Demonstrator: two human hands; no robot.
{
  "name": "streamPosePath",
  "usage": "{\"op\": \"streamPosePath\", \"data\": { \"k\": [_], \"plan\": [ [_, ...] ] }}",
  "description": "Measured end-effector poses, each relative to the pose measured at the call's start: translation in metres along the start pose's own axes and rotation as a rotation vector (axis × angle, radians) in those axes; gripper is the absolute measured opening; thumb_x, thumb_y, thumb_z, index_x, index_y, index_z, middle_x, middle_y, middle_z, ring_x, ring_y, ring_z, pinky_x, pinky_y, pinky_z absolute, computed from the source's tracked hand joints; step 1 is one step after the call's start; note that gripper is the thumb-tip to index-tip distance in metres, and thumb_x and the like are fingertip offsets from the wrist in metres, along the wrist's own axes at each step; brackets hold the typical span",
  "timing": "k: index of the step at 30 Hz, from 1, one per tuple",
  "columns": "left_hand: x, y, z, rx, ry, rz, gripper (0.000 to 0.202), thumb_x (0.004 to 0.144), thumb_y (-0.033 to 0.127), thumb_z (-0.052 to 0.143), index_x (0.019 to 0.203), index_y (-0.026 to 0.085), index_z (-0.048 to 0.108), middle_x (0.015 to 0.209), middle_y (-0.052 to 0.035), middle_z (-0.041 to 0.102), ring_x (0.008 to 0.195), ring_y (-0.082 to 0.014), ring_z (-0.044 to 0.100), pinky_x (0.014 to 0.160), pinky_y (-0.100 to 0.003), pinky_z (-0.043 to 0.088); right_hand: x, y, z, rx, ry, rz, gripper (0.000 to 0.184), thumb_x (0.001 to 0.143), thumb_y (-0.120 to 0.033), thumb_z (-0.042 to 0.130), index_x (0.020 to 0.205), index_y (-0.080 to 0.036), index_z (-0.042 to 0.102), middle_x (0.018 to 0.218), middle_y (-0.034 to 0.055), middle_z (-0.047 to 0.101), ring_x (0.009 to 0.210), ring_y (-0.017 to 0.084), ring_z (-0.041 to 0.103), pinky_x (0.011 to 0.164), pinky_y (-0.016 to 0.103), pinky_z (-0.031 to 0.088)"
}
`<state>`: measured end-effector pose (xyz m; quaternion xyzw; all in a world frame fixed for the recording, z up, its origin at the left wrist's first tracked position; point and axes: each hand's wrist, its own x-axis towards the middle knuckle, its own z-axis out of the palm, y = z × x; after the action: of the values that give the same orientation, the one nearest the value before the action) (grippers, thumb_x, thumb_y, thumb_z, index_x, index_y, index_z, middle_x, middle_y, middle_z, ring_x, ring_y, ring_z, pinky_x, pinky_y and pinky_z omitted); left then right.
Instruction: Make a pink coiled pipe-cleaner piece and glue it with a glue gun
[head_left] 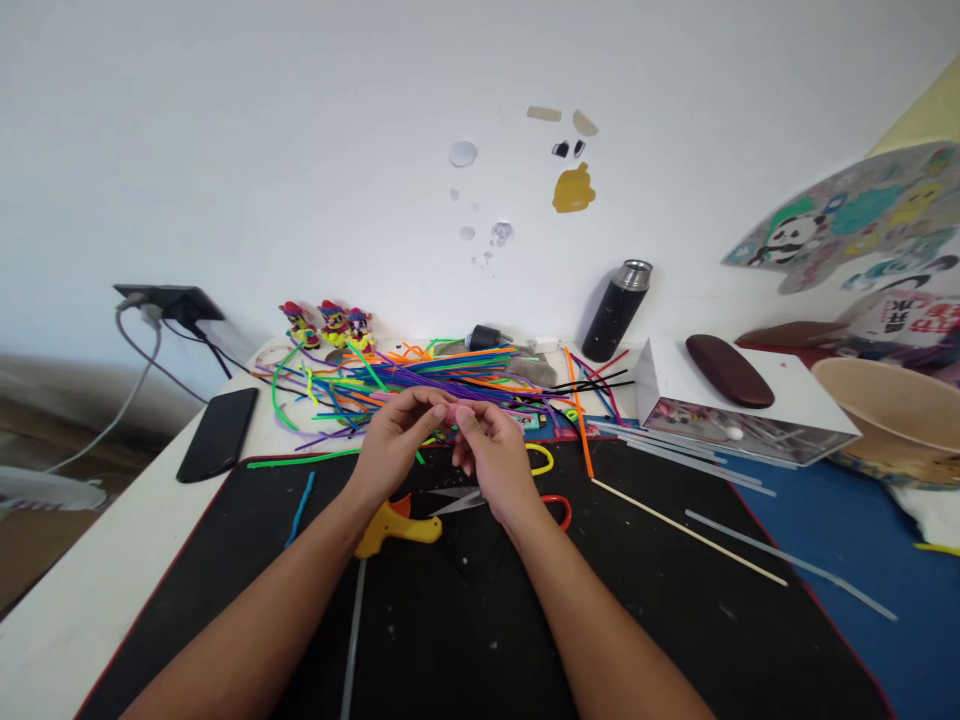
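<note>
- White wall (pixel 300 150) behind a pale table (pixel 112 560), most of it covered by a black mat (pixel 637 620).
- Centre: a small pink piece (pixel 451 411) is held above the mat's far edge. Fingers hide much of it.
- Left hand (pixel 391 432): thumb and fingers pinched together on the pink piece.
- Right hand (pixel 495 450): pinched on the same piece from the other side, thumb tips close together.
- Just beyond the hands: a heap of loose fuzzy stems (pixel 450 372) in purple, blue, green and orange.
- Below the hands: scissors (pixel 466 500) with blades apart, partly hidden by the right hand, and a yellow glue gun (pixel 409 527), partly behind the left forearm.
- Left: a blue stem (pixel 300 508) on the mat and a black phone (pixel 217 435).
- Right: a pale thin stick (pixel 690 532) meeting an orange stem (pixel 579 415), and several clear rods (pixel 690 460).
- Progress, as a judgement: the pink piece seems mid-shaping, not finished; most stems look unused. How much remains cannot be told.
</note>
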<state>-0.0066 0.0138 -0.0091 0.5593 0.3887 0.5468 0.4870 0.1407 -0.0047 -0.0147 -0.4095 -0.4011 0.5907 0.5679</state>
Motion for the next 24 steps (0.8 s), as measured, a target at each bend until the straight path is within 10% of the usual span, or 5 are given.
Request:
{"op": "streamPosePath", "data": {
  "k": [24],
  "plan": [
    [-0.0006, -0.0016, 0.0025, -0.103, 0.031, 0.022, 0.027, 0.087, 0.034, 0.086, 0.106, 0.023, 0.07, 0.106, -0.0051, 0.075, 0.1, -0.0206, 0.071, 0.091, -0.032, 0.056, -0.0013, -0.0004, 0.0018, 0.008, -0.015, -0.014, 0.043, 0.087, -0.06, 0.075, 0.102, -0.02, 0.067, 0.071, -0.0032, 0.063, 0.044, 0.01, 0.054, 0.037, 0.021, 0.034]
  ]
}}
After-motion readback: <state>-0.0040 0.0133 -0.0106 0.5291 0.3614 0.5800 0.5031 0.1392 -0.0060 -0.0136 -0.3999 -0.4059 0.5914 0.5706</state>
